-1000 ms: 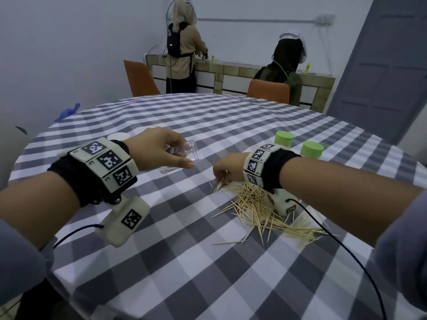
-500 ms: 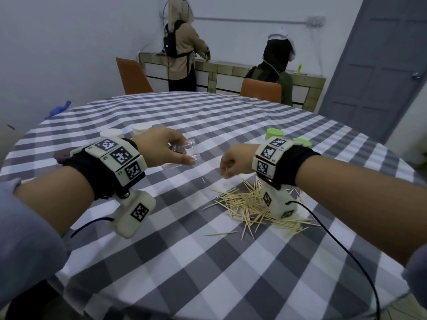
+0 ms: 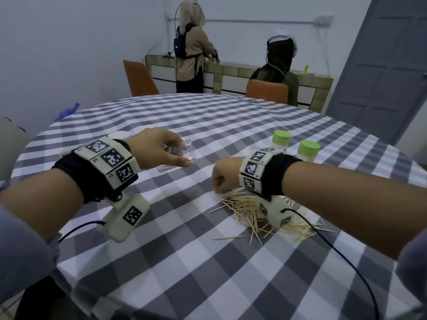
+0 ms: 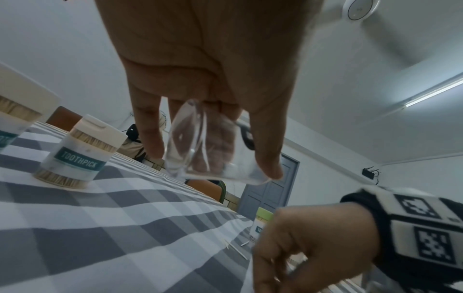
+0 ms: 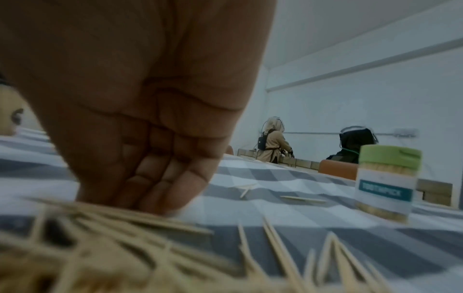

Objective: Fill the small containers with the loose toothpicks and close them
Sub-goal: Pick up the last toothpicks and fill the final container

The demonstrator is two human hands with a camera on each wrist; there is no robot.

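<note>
The left hand [image 3: 157, 148] held a clear plastic container [image 3: 182, 151] off the checked tabletop [image 3: 175, 262], tipped on its side with its open mouth turned toward the pile of loose toothpicks [image 3: 256, 211]; thumb and fingers were curled round its wall, and in the left wrist view the same container [image 4: 213, 150] hung between the thumb and the fingertips [image 4: 150, 138], empty as far as could be seen. The right hand [image 3: 225, 175] was down at the pile's far-left edge, its fingers bunched together with their tips touching the toothpicks; in the right wrist view those fingers [image 5: 160, 190] pressed onto the sticks [image 5: 130, 224], but whether any were actually pinched between them could not be told. Relative to the pile, the clear container lay up and to the left, apart from the right hand. Beyond the pile, past the right wrist, stood two upright toothpick jars with green lids [image 3: 281, 140] [image 3: 308, 149], closed and full; one of them [image 5: 387, 182] carried a teal label. To the pile's far left, behind the left hand, stood white-lidded toothpick jars [image 3: 119, 135], one reading "TOOTHPICK" in the left wrist view [image 4: 82, 152], also closed and packed. A single toothpick [image 3: 227, 237] lay apart on the pile's near side.
</note>
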